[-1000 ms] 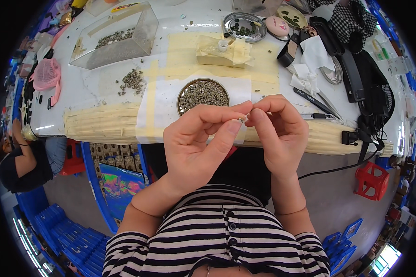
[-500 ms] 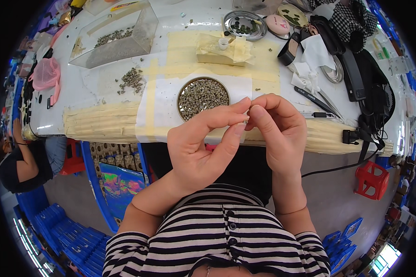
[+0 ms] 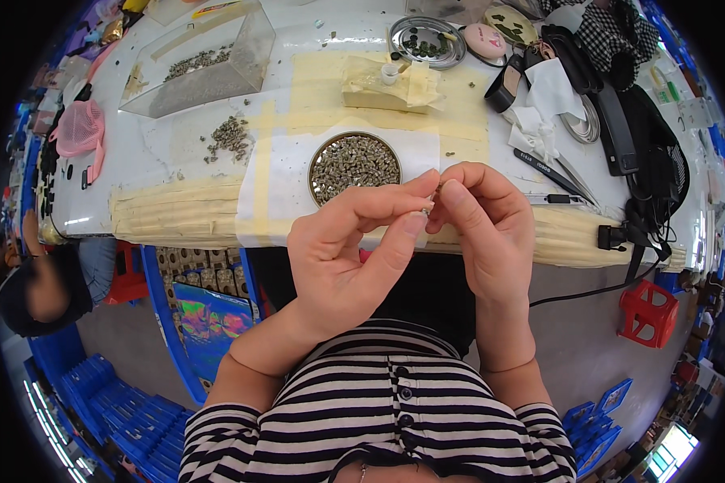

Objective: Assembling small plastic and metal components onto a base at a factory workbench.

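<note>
My left hand (image 3: 348, 256) pinches a tiny metallic piece (image 3: 425, 211) between thumb and index finger, just in front of the table edge. Close against it, my right hand (image 3: 491, 229) has thumb and forefinger pressed together at a small brownish bit whose kind I cannot make out. The fingertips of both hands almost touch. Right behind them stands a round dish (image 3: 314, 169) filled with small grey metal parts (image 3: 354, 165), on a white sheet (image 3: 286, 193).
A loose heap of similar parts (image 3: 229, 138) lies left of the dish, below a clear plastic box (image 3: 258, 68). A taped block (image 3: 387, 97) bears a small white cup (image 3: 390, 74). Tweezers (image 3: 549, 173) lie at right. Another person (image 3: 48, 282) sits at far left.
Both hands stay nearly in place. The right thumb has shifted slightly up and the fingertips have parted a little, showing more of the small bit between them.
</note>
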`<state>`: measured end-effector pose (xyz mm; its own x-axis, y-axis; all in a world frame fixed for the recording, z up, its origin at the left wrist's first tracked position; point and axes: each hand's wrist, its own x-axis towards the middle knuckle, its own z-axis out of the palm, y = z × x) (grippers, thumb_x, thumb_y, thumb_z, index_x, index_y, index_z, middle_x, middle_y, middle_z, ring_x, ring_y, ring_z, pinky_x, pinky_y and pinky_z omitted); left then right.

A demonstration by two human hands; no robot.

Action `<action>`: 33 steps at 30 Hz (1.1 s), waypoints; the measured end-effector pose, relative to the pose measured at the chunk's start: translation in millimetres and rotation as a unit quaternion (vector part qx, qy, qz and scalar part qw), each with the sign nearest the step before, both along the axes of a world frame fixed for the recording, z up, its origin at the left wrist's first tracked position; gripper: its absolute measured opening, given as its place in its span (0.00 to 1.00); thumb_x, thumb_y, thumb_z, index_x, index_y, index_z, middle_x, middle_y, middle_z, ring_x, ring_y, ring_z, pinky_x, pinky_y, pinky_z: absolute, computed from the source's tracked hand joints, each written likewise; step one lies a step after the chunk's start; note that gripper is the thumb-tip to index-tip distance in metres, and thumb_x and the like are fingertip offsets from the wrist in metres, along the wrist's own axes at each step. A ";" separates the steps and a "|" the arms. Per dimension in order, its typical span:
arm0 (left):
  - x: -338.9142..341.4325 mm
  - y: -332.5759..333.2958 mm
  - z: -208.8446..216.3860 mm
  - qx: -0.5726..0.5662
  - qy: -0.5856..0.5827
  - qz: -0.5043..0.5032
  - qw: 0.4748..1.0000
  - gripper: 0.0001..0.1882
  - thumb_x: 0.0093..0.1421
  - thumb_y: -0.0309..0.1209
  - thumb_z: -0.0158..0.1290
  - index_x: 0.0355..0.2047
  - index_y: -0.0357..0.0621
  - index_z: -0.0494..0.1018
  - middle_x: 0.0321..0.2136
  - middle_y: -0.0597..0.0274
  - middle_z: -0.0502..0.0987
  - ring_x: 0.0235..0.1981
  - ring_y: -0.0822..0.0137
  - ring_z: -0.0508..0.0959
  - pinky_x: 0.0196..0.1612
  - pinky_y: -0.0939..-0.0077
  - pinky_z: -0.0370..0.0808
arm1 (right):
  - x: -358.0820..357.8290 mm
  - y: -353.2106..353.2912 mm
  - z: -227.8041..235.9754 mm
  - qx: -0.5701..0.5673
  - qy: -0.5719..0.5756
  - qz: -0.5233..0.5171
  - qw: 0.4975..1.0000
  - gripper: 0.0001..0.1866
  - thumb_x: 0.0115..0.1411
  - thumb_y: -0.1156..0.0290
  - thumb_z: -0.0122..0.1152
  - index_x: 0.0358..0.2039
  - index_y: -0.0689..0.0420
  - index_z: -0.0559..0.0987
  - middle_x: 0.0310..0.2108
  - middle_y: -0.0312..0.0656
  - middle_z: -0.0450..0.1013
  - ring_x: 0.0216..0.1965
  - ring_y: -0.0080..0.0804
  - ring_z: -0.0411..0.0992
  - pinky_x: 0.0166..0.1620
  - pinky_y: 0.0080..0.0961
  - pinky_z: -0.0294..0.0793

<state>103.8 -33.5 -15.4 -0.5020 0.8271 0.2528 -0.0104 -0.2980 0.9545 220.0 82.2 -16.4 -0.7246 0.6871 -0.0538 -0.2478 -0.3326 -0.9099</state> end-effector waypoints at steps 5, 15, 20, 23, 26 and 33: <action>0.4 0.6 3.2 -0.004 -0.030 -0.004 1.000 0.08 0.66 0.20 0.49 0.43 0.31 0.74 0.50 0.41 0.78 0.49 0.65 0.79 0.55 0.69 0.76 | 0.6 0.9 -1.6 -0.008 0.010 0.001 1.000 0.09 0.65 0.72 0.61 0.40 0.65 0.79 0.32 0.37 0.77 0.32 0.19 0.74 0.38 0.19 0.77; 0.1 1.7 4.8 -0.011 -0.037 -0.006 0.999 0.08 0.67 0.20 0.49 0.43 0.30 0.74 0.50 0.41 0.78 0.49 0.66 0.79 0.55 0.70 0.77 | -1.1 2.7 -0.3 -0.006 -0.003 -0.002 1.000 0.08 0.65 0.73 0.61 0.39 0.65 0.79 0.31 0.37 0.77 0.31 0.19 0.73 0.37 0.18 0.76; -0.1 2.4 2.6 -0.011 -0.031 -0.004 0.999 0.08 0.67 0.21 0.50 0.44 0.30 0.74 0.50 0.41 0.78 0.48 0.66 0.79 0.55 0.70 0.77 | -2.4 2.4 1.5 0.031 -0.015 -0.007 0.999 0.07 0.65 0.74 0.61 0.38 0.65 0.79 0.32 0.36 0.76 0.31 0.18 0.73 0.36 0.17 0.75; 1.1 3.2 4.1 -0.012 -0.042 -0.003 0.999 0.08 0.67 0.21 0.50 0.43 0.31 0.74 0.50 0.41 0.78 0.48 0.66 0.80 0.55 0.70 0.77 | -2.9 3.0 1.2 0.036 -0.013 -0.008 0.999 0.07 0.64 0.74 0.60 0.38 0.65 0.79 0.32 0.35 0.76 0.31 0.18 0.72 0.36 0.17 0.75; -0.5 2.6 5.8 -0.024 -0.050 -0.006 0.998 0.07 0.67 0.21 0.50 0.43 0.31 0.74 0.48 0.41 0.79 0.48 0.65 0.80 0.54 0.69 0.78 | -2.8 3.2 2.0 0.034 -0.015 -0.005 0.999 0.06 0.64 0.74 0.60 0.37 0.65 0.78 0.31 0.35 0.75 0.31 0.17 0.72 0.36 0.16 0.74; -6.5 8.1 -0.2 0.022 -0.181 -0.033 0.983 0.07 0.66 0.19 0.51 0.43 0.29 0.74 0.46 0.47 0.80 0.46 0.68 0.80 0.53 0.73 0.77 | -0.5 3.2 3.3 0.024 -0.006 0.009 1.000 0.05 0.65 0.75 0.59 0.37 0.64 0.78 0.31 0.34 0.75 0.31 0.16 0.71 0.35 0.16 0.73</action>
